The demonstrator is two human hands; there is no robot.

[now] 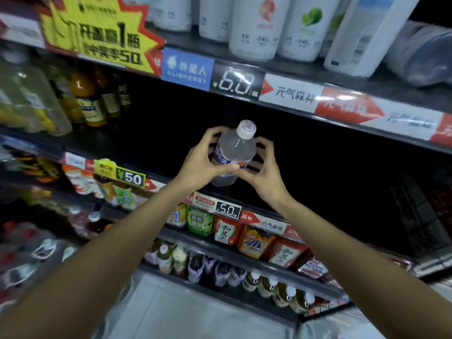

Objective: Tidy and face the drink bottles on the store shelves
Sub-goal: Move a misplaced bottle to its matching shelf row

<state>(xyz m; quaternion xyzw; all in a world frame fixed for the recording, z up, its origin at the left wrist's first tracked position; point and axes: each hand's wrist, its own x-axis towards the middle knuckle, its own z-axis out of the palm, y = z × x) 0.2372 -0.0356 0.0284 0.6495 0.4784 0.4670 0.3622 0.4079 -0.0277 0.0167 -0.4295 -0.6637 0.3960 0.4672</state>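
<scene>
Both hands on one clear water bottle (233, 152), held w/ base just above the front edge of the middle shelf (171, 178), roughly mid-span, over the price strip.

Left hand (200, 165): grip wrapped round the label band, thumb across the front, fingers curled behind. Right hand (263, 172): grip looser, fingertips pinching the lower body, upper fingers arched near the shoulder, partly off the plastic. Bottle tilted, white cap (246, 129) leaning toward the back and to the right. Can't tell if the base touches the shelf lip; looks clear of it.

Judgement, step in hand = place + face this bottle:
- Straighten it first. Tilt that far, it'll rock when set down.
- Turn w/ the left hand until the blue label faces out; right hand steadies low, not at the cap.
- Set base flat just behind the front edge, flush w/ the lip, lined up over the 5.0 price tag (228, 210).
- Let go low hand last.

Risk: thin wet-looking plastic, squeezes easy; light pressure only.

Behind the bottle that shelf bay is dark, nothing readable in it. Far left on the same shelf: orange juice bottles (90, 99). Shelf above: white-label bottles (256, 28) along the front edge, one bottle lying on its side (420, 52) at the right end, prob needs righting later.
</scene>
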